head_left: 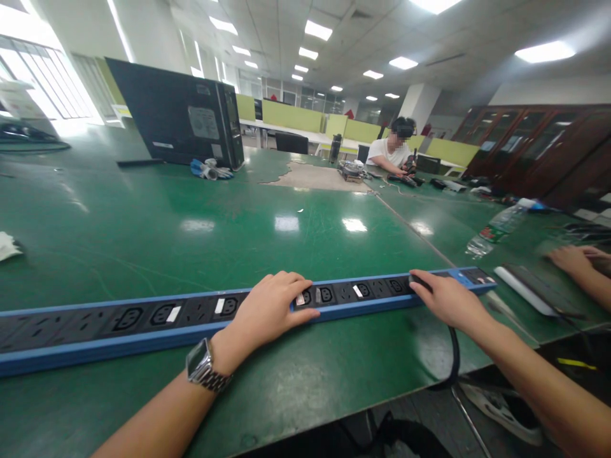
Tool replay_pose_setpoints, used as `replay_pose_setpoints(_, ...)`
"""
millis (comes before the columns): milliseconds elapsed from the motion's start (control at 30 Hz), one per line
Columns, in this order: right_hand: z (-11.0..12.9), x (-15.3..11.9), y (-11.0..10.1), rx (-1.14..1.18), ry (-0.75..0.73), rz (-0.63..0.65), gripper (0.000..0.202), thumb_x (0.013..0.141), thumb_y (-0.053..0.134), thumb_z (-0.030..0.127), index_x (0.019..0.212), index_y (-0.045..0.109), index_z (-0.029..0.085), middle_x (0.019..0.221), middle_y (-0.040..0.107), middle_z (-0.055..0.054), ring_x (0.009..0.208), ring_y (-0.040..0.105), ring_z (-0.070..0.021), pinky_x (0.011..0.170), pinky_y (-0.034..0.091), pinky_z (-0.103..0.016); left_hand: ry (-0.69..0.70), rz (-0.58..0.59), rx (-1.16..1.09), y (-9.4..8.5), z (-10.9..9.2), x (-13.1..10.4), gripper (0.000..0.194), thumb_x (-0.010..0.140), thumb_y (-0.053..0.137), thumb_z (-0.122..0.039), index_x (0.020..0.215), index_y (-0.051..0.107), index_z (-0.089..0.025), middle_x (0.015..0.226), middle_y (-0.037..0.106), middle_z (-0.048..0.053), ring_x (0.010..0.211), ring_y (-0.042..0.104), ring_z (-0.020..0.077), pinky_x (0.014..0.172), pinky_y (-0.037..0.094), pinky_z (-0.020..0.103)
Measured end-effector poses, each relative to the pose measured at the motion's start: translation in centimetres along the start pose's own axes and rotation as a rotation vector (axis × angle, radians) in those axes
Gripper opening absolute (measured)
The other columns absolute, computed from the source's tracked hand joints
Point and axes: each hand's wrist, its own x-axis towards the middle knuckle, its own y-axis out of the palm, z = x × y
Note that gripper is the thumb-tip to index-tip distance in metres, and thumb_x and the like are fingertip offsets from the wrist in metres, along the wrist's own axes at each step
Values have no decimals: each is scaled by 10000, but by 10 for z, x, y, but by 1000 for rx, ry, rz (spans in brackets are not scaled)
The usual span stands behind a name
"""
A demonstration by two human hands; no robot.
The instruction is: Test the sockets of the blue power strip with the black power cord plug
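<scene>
A long blue-edged power strip (pixel 372 292) with black sockets lies across the green table in front of me. My left hand (pixel 272 305), with a watch (pixel 200 366) on its wrist, grips the strip across its width, thumb at the near edge and fingers over the far side. Some sockets beneath the palm are hidden. Toward the strip's right end, my right hand (pixel 446 296) pinches a dark plug (pixel 416 280) against the socket face. A black cable (pixel 453 356) hangs below that hand over the table edge. How far the plug sits in a socket cannot be seen.
A black computer case (pixel 191 117) and gloves (pixel 210 169) stand at the back left. On the right are a water bottle (pixel 499 229), a black-and-white device (pixel 534 292) and another person's hand (pixel 570 259). A person (pixel 389 152) sits across the table.
</scene>
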Motion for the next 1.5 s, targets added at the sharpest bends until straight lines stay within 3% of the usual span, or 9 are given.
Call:
replay_pose_setpoints(167, 3, 0, -31, 197, 51, -128, 486, 900, 427, 484, 1168, 693, 178, 1093, 732, -107, 966, 678, -266, 854, 490, -363, 5, -4, 1, 0, 1, -1, 493, 862, 612, -542, 1200, 629, -185, 1189, 668, 100, 1039, 621, 268, 893, 494, 420)
replay_pose_setpoints(267, -15, 6, -68, 228, 203, -304, 483, 873, 481, 499, 1174, 687, 183, 997, 745, -106, 829, 676, -246, 738, 478, -333, 9, -21, 2, 2, 1, -1, 490, 856, 615, -548, 1194, 636, -193, 1176, 674, 100, 1026, 627, 263, 881, 499, 411)
replay_pose_setpoints(333, -34, 10, -82, 184, 261, -251, 465, 856, 526, 480, 1175, 695, 187, 875, 746, -105, 727, 658, -237, 661, 449, -329, 10, -29, 4, 2, 1, -1, 487, 856, 614, -548, 1192, 638, -196, 1174, 675, 101, 1022, 629, 261, 879, 498, 409)
replay_pose_setpoints(500, -78, 13, -57, 164, 225, -22, 403, 854, 530, 416, 1073, 752, 160, 745, 727, -119, 667, 650, -249, 632, 433, -340, 5, -22, 2, 2, 0, -1, 476, 853, 624, -539, 1185, 637, -198, 1168, 676, 94, 1021, 628, 266, 876, 494, 410)
replay_pose_setpoints(967, -121, 23, -30, 373, 265, 52, 551, 810, 569, 475, 1187, 706, 98, 626, 682, -109, 417, 510, -165, 445, 327, -311, -4, 8, 10, 0, -1, -1, 493, 859, 618, -537, 1204, 623, -184, 1188, 668, 96, 1043, 622, 273, 887, 490, 427)
replay_pose_setpoints(1267, -101, 26, -35, 342, 321, 98, 435, 845, 603, 385, 1155, 726, 105, 619, 664, -80, 468, 503, -157, 527, 338, -331, -19, 11, 16, 0, -2, -1, 484, 857, 625, -528, 1194, 626, -180, 1194, 663, 96, 1055, 615, 267, 912, 486, 428)
replay_pose_setpoints(1333, -93, 33, -49, 232, 385, -15, 345, 810, 672, 337, 1072, 761, 130, 660, 681, -85, 540, 533, -169, 587, 362, -341, -19, 14, 13, 0, 0, -1, 512, 856, 623, -536, 1227, 604, -183, 1192, 664, 96, 1058, 614, 268, 914, 487, 430)
replay_pose_setpoints(1433, -53, 37, -67, 161, 425, -234, 310, 769, 726, 323, 1025, 759, 152, 716, 704, -97, 599, 562, -182, 624, 381, -352, -15, -24, 20, 1, -3, -1, 683, 839, 644, -534, 1396, 449, -189, 1219, 646, 109, 1070, 605, 279, 907, 492, 439)
replay_pose_setpoints(1500, -2, 29, -70, 330, 315, -138, 393, 766, 719, 403, 1078, 708, 163, 642, 686, -62, 534, 561, -178, 562, 376, -329, 4, -120, 26, 3, -12, 1, 800, 827, 671, -502, 1472, 321, -185, 1284, 600, 130, 1123, 576, 288, 930, 481, 443)
